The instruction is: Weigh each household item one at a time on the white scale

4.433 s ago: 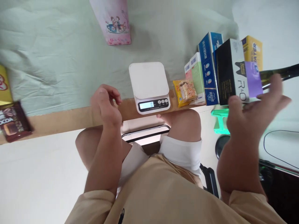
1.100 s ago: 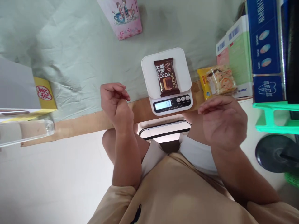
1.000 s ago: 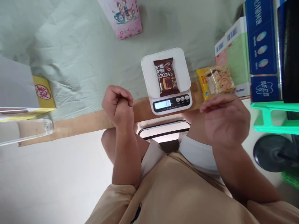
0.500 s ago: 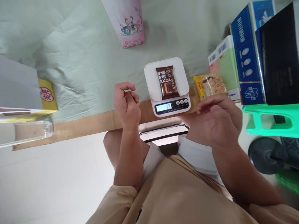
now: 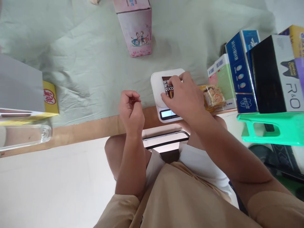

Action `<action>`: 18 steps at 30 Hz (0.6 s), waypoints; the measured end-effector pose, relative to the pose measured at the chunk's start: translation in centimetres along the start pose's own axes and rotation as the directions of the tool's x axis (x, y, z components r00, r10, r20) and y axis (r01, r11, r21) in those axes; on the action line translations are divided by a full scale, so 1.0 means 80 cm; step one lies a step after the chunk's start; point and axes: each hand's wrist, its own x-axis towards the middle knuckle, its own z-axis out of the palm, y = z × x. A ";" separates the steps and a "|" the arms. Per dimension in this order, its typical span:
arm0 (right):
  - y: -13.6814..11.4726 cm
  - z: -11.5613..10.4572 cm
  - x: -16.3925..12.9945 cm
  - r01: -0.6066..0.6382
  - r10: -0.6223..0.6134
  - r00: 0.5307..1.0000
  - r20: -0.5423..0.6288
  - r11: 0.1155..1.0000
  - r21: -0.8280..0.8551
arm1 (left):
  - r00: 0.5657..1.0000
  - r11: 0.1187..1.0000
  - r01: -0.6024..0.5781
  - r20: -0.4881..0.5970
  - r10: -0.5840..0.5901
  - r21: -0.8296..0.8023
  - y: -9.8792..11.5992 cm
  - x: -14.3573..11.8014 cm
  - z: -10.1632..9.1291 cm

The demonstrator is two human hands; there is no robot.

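Observation:
A white kitchen scale (image 5: 155, 83) stands at the near edge of a surface under a pale green cloth (image 5: 83, 57). On its plate lies a brown cocoa snack packet (image 5: 167, 86), mostly hidden by my right hand (image 5: 182, 96), whose fingers close around the packet's sides. The scale's display (image 5: 166, 114) shows just below that hand. My left hand (image 5: 130, 109) hovers left of the scale, loosely curled, holding nothing. A yellow wrapped snack (image 5: 213, 96) lies right of the scale.
A pink box (image 5: 137, 30) stands behind the scale. Blue, green and black boxes (image 5: 247, 72) are stacked at the right above a green plastic stool (image 5: 270, 126). At the left sit a yellow packet (image 5: 50, 96), a grey box (image 5: 20, 85) and a clear bottle (image 5: 23, 136).
My right hand went from hovering near the scale's right side to gripping the cocoa packet on the plate. The packet was not on the scale in the oldest frame. My left hand barely moved.

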 end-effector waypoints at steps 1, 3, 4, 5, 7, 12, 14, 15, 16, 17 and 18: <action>0.004 0.003 0.000 0.009 -0.009 1.000 -0.005 1.000 0.002 | 1.000 1.000 -0.004 -0.005 0.004 -0.002 0.001 0.000 -0.001; 0.010 0.007 -0.001 0.016 -0.016 1.000 -0.018 1.000 0.011 | 1.000 1.000 -0.009 -0.012 0.008 -0.008 0.002 0.000 -0.001; 0.012 0.009 0.000 0.011 -0.011 1.000 -0.021 1.000 0.012 | 1.000 1.000 -0.009 -0.014 0.009 -0.011 0.003 0.000 -0.001; 0.012 0.010 0.000 -0.003 0.003 1.000 -0.017 1.000 0.006 | 1.000 1.000 -0.006 -0.015 0.006 -0.014 0.004 0.000 -0.001; 0.008 0.009 0.001 -0.046 0.046 0.999 0.004 0.999 -0.015 | 1.000 1.000 -0.004 -0.014 0.004 -0.019 0.005 0.000 0.000; -0.007 -0.029 -0.003 -0.078 0.079 0.997 0.010 0.996 -0.044 | 1.000 1.000 0.004 -0.008 -0.004 -0.011 0.004 0.000 0.002; -0.009 -0.061 -0.010 -0.128 0.123 0.991 -0.054 0.987 -0.101 | 1.000 1.000 0.003 -0.004 -0.003 -0.007 0.003 0.000 0.002; -0.007 -0.079 -0.014 -0.173 0.161 0.982 -0.096 0.975 -0.141 | 1.000 1.000 -0.005 -0.003 0.005 -0.013 0.003 0.000 0.003; -0.004 -0.097 -0.020 -0.226 0.202 0.969 -0.140 0.957 -0.183 | 1.000 1.000 -0.017 -0.004 0.017 -0.023 0.003 0.000 0.003; 0.000 -0.113 -0.025 -0.281 0.245 0.954 -0.175 0.934 -0.223 | 1.000 0.999 -0.029 -0.004 0.028 -0.036 0.004 0.000 0.003; 0.004 -0.126 -0.031 -0.327 0.282 0.939 -0.197 0.909 -0.260 | 0.999 0.998 -0.035 -0.002 0.035 -0.047 0.006 0.000 0.003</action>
